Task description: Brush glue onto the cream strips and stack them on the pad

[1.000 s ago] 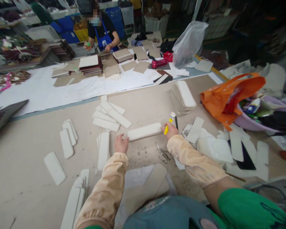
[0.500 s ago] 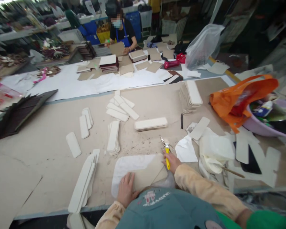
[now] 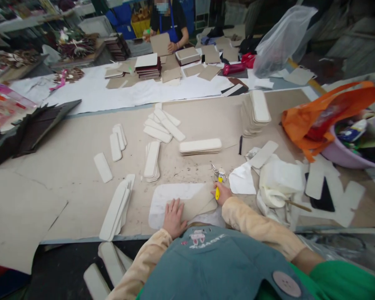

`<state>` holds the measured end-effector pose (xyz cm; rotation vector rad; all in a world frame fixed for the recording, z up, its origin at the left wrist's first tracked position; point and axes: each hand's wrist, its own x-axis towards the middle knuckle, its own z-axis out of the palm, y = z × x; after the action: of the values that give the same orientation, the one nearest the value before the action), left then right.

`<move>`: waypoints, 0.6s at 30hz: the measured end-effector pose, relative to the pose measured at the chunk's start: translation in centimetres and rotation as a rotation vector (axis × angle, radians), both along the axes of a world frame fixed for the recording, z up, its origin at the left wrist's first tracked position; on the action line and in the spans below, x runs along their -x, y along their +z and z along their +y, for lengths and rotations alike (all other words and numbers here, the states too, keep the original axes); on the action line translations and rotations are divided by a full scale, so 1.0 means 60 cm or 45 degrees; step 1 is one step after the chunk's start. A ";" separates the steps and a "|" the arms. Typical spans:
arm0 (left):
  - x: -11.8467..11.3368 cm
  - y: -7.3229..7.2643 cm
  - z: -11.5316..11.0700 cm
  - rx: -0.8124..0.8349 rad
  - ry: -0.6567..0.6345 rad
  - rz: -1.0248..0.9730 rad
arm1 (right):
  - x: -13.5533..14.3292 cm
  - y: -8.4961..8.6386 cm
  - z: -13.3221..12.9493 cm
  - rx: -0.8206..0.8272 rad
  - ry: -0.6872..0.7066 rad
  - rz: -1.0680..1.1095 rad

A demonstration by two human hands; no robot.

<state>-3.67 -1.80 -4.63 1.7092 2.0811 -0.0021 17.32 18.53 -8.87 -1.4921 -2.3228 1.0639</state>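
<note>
My left hand [image 3: 174, 217] lies with its fingers spread on a beige piece [image 3: 193, 205], which rests on a larger white rounded sheet [image 3: 161, 200] near the table's front edge. My right hand [image 3: 222, 193] is closed around a yellow-handled tool [image 3: 218, 190] at the right end of these pieces. The tool's pale head points away from me. Metal scissors [image 3: 215, 169] lie just beyond it, partly overlapped by the tool. A white cloth scrap [image 3: 243, 179] is to the right of my right hand.
Pale strips lie in stacks [image 3: 200, 146] ahead, at the left [image 3: 115, 210] and at the back right [image 3: 258, 109]. An orange bag [image 3: 318, 121] and a lilac basin [image 3: 346, 152] stand at the right. A person [image 3: 170, 25] holds a board across the table.
The view has tipped downward, so the table's front edge shows more. The beige piece looks shifted or turned under my left hand. My right hand still holds the tool.
</note>
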 end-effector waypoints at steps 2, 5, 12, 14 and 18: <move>0.000 0.002 -0.002 -0.042 0.026 0.002 | -0.008 0.004 -0.005 0.005 -0.051 -0.020; 0.007 0.003 0.001 -0.088 0.093 0.014 | -0.022 0.010 -0.017 0.008 -0.103 -0.047; 0.055 0.014 0.018 -0.052 0.225 0.068 | -0.037 0.019 -0.066 0.050 0.060 -0.129; 0.060 0.019 0.021 0.002 0.221 0.080 | -0.035 0.021 -0.078 0.066 0.129 -0.175; 0.047 0.027 0.027 0.089 0.063 0.026 | -0.031 0.036 -0.086 0.030 0.243 -0.238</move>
<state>-6.49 -0.20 -3.01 1.6228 2.1122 -0.0766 19.17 13.36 -6.69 -1.4587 -2.6356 1.0390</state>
